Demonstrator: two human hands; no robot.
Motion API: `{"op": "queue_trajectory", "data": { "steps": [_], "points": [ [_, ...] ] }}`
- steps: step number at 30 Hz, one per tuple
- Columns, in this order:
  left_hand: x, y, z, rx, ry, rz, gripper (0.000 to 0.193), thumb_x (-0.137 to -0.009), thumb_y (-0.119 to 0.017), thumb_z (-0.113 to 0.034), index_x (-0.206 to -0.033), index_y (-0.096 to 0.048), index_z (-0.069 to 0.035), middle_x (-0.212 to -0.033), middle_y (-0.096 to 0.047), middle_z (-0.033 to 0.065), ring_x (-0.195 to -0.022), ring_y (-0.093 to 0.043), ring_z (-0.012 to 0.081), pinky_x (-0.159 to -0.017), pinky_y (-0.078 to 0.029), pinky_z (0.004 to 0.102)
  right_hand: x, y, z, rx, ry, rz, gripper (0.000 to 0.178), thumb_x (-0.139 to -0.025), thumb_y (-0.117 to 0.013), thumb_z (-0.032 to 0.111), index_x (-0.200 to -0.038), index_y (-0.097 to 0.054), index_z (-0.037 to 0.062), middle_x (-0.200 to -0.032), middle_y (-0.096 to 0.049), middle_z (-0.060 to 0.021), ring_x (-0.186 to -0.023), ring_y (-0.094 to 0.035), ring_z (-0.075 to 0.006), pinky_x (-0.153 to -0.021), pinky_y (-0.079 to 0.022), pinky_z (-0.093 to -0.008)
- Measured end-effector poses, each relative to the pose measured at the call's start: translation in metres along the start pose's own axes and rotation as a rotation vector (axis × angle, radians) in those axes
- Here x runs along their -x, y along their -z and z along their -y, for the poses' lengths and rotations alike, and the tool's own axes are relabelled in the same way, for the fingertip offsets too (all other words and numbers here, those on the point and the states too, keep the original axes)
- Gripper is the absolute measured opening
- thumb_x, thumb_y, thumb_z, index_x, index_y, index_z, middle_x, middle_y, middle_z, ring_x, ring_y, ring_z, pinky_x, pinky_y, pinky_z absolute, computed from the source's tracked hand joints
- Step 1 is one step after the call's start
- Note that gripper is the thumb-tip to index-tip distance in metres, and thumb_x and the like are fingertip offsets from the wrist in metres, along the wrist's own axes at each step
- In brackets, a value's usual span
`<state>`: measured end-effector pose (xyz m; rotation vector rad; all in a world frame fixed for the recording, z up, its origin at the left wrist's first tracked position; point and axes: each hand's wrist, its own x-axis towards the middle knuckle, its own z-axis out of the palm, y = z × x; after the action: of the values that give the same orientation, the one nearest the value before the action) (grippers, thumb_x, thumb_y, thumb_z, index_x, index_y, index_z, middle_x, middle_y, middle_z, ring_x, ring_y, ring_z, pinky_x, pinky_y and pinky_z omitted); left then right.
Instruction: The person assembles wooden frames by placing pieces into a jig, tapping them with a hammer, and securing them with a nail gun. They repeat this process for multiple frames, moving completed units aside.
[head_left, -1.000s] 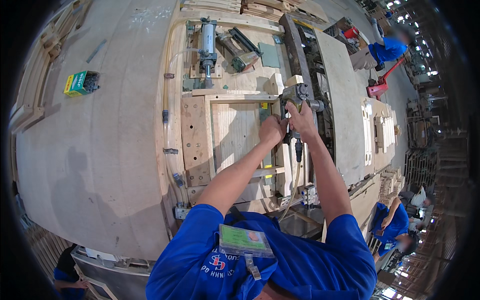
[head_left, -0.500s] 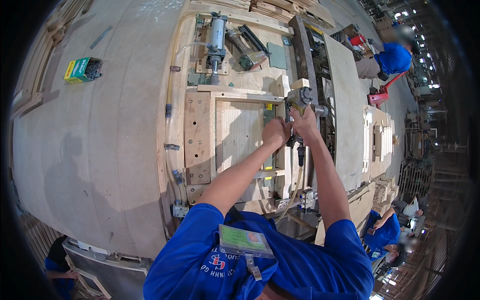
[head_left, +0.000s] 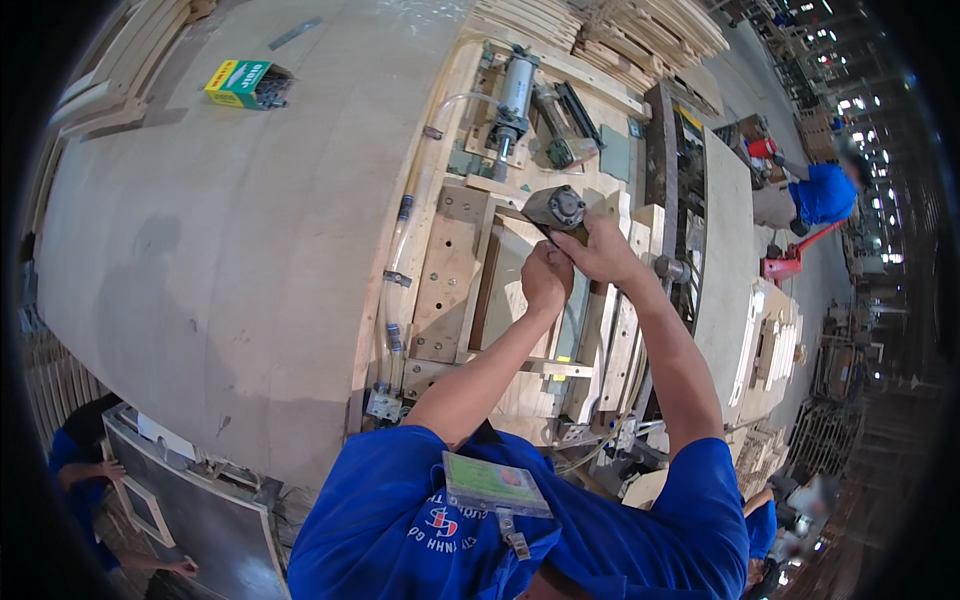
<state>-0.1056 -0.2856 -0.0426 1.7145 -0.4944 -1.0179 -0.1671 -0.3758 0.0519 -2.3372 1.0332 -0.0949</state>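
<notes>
A nail gun (head_left: 558,207) with a grey head is raised over the wooden jig. My right hand (head_left: 603,250) is wrapped round its grip. Just to the left, my left hand (head_left: 547,278) is closed against the tool's lower part; its fingertips are mostly hidden. Below both hands lies a rectangular wooden frame (head_left: 484,270), set in the jig beside a drilled wooden block (head_left: 446,275). A second nail gun (head_left: 568,150) rests at the jig's far end, next to a metal air cylinder (head_left: 515,90).
On the left spreads a wide tabletop (head_left: 270,250) bearing a green-and-yellow box of nails (head_left: 248,84). An air hose (head_left: 398,240) runs along the jig's left edge. Wooden strips (head_left: 640,40) are stacked beyond it. Co-workers (head_left: 825,193) are at the right and lower left.
Both hands and the nail gun have moved left, from the frame's right side to over its middle, and the gun has turned. The whole view has shifted and tilted.
</notes>
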Motion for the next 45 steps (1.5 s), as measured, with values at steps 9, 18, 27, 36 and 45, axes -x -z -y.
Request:
{"op": "queue_trajectory", "data": {
  "steps": [9,18,27,36,45],
  "points": [
    [-0.035,0.008,0.01,0.111,0.022,-0.122,0.027,-0.094,-0.052,-0.012,-0.103,-0.073,0.001,-0.096,-0.075,0.0261,-0.093,-0.073,0.0425,-0.081,-0.054,0.0485,-0.053,-0.008,0.014,0.053,0.19,0.118,0.041,-0.094,-0.077,0.036,-0.113,-0.072,0.0003,-0.101,-0.074,-0.0269,-0.096,-0.07,-0.0468,-0.085,-0.055,-0.0495],
    [-0.037,0.005,0.013,0.167,0.018,-0.132,0.023,-0.095,-0.054,-0.011,-0.098,-0.073,0.002,-0.09,-0.075,0.0229,-0.085,-0.074,0.0365,-0.076,-0.053,0.0434,-0.06,-0.005,0.016,0.165,0.109,0.235,0.048,-0.094,-0.077,0.03,-0.118,-0.064,-0.01,-0.105,-0.072,-0.0344,-0.105,-0.069,-0.0491,-0.093,-0.054,-0.0496],
    [-0.035,0.021,0.011,0.095,0.017,-0.118,0.03,-0.099,-0.057,-0.027,-0.101,-0.073,-0.002,-0.099,-0.075,0.0274,-0.097,-0.071,0.048,-0.082,-0.054,0.0542,-0.045,-0.003,0.057,0.17,-0.002,0.182,0.054,-0.093,-0.078,0.029,-0.128,-0.061,-0.0079,-0.114,-0.071,-0.0342,-0.113,-0.069,-0.0484,-0.096,-0.054,-0.0482],
    [0.097,0.051,0.044,0.248,0.25,0.304,0.023,-0.109,-0.049,-0.015,-0.109,-0.065,0.001,-0.09,-0.073,0.0141,-0.08,-0.076,0.0234,-0.06,-0.056,0.037,0.08,-0.017,0.055,-0.132,0.059,0.374,0.045,-0.093,-0.076,0.019,-0.131,-0.062,-0.0018,-0.109,-0.075,-0.023,-0.101,-0.072,-0.0367,-0.093,-0.056,-0.0425],
    [0.156,0.109,0.067,0.496,0.467,0.381,0.022,-0.105,-0.056,-0.013,-0.095,-0.07,0.001,-0.081,-0.071,0.0083,-0.066,-0.069,0.0158,-0.049,-0.049,0.0313,0.114,-0.054,0.098,-0.232,0.159,0.552,0.05,-0.094,-0.075,0.013,-0.138,-0.056,0.0006,-0.117,-0.073,-0.0228,-0.109,-0.071,-0.0373,-0.099,-0.054,-0.0417]
  ]
}}
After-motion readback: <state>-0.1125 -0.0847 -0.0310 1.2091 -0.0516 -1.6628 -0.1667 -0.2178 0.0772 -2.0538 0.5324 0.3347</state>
